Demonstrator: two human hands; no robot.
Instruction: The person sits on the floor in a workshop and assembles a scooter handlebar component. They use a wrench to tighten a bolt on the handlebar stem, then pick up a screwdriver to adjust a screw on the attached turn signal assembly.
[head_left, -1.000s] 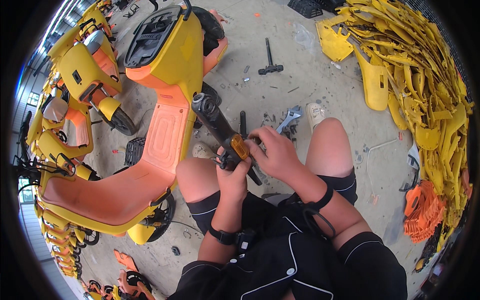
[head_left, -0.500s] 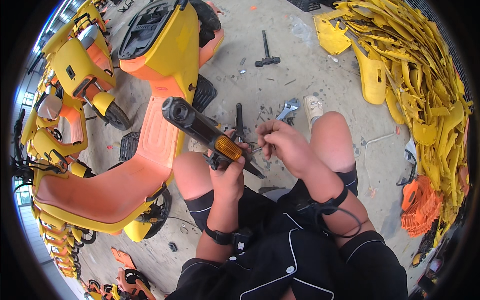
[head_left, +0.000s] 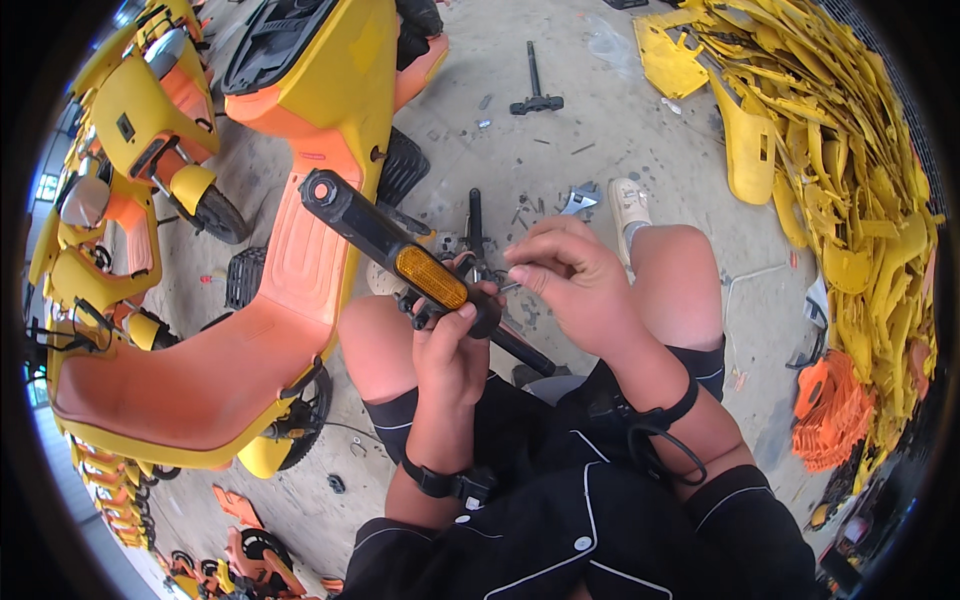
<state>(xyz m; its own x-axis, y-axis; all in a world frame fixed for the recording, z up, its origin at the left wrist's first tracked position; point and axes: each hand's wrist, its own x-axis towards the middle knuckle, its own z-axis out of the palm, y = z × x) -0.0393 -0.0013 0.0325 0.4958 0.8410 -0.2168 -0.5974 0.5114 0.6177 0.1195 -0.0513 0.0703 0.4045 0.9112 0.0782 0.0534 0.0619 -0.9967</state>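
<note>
My left hand [head_left: 450,345] is wrapped round a black front fork [head_left: 360,230] with an amber reflector [head_left: 430,277] on its side. The fork slants over my lap, its far end up and to the left, and shows a round orange-pink hole or cap there. Below my grip a black tube [head_left: 525,352] runs down to the right. Close to the fork's right side, the thumb and fingers of my right hand [head_left: 575,280] pinch a thin metal rod [head_left: 508,287], mostly hidden. The rod's tip points toward the fork; contact is unclear.
An orange and yellow scooter body [head_left: 300,270] lies close on my left. Ahead on the floor are an adjustable wrench [head_left: 580,200], small bolts and a black T-shaped stem [head_left: 535,95]. Yellow panels [head_left: 830,170] are heaped at right, above stacked orange parts [head_left: 835,415].
The fork's far end has swung left and its end face now shows. The lower tube has shifted right and nearer my lap. My right hand stays beside the fork with its fingers turned slightly.
</note>
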